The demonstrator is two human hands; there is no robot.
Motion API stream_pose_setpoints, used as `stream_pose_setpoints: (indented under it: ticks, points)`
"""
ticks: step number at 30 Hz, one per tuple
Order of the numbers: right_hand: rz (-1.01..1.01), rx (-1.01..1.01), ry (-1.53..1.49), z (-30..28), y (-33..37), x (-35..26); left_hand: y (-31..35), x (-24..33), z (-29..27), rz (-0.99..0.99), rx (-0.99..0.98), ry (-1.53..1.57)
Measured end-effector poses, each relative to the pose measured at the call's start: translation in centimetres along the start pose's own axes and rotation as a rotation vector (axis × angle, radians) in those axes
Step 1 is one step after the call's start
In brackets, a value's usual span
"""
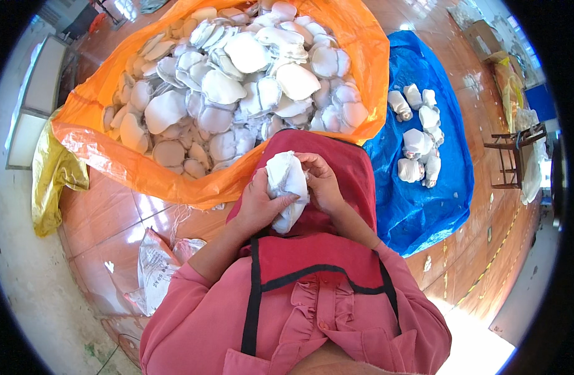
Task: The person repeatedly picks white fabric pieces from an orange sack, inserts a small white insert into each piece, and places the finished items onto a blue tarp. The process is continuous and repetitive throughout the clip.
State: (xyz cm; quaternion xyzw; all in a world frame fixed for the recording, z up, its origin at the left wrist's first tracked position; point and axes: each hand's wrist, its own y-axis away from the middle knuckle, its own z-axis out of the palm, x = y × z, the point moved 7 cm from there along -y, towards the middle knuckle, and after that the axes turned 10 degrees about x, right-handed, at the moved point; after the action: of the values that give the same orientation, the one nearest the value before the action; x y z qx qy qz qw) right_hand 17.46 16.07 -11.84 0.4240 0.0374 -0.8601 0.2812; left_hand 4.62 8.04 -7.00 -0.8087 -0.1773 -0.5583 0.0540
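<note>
Above my lap, a white padded cloth piece (286, 181) is held between both hands; it looks folded or layered. My left hand (259, 201) grips its left side, thumb lying across the lower front. My right hand (322, 182) pinches its right edge with bent fingers, partly hidden by the cloth. Just beyond my knees, a big orange sack (93, 153) lies spread wide, heaped with similar white rounded pads (221, 87). To the right, several rolled white bundles (418, 142) rest on a blue plastic sheet (393, 215).
A red apron (356, 175) covers my lap. Left of me on the tiled floor lies a white printed sack (156, 275), with a yellow sack (57, 175) against the wall. A wooden stool (509, 156) and cardboard box (484, 39) stand at the right.
</note>
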Motion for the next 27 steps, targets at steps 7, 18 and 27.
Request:
stream_pose_setpoints:
  ticks: [7,18,27]
  points:
    - [-0.021,-0.028,0.099,0.7,0.0,-0.2,0.7,-1.2,-0.2,0.131,-0.093,-0.395]
    - [-0.163,-0.064,0.441,1.9,0.5,0.5,0.3,-2.5,1.3,-0.288,-0.277,0.636]
    - [-0.328,-0.031,0.607,2.3,1.1,-0.3,0.3,-2.3,1.9,-0.384,-0.371,0.861]
